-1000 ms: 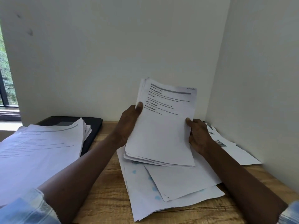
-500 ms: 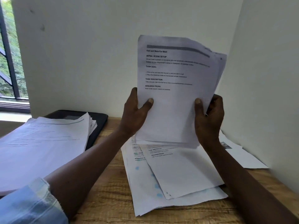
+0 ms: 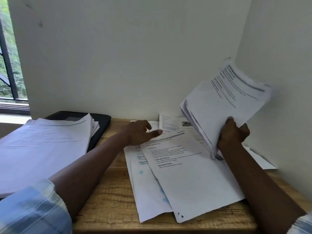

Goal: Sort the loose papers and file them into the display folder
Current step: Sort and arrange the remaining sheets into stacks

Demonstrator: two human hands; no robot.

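Note:
My right hand (image 3: 232,133) grips a sheaf of printed papers (image 3: 224,100) by its lower edge and holds it raised and tilted toward the right wall. My left hand (image 3: 141,132) is empty, fingers apart, resting low over the top edge of the loose papers (image 3: 184,174) spread on the wooden desk. A thick stack of papers (image 3: 42,149) lies at the left, partly covering the black display folder (image 3: 99,124), whose far right corner shows.
More loose sheets (image 3: 172,123) lie against the back wall and in the right corner (image 3: 260,159). White walls close the desk (image 3: 109,203) at the back and right. A window (image 3: 10,65) is at the far left.
My left hand let go of the sheaf and dropped onto the papers on the desk. My right hand swung the sheaf from the centre over to the right.

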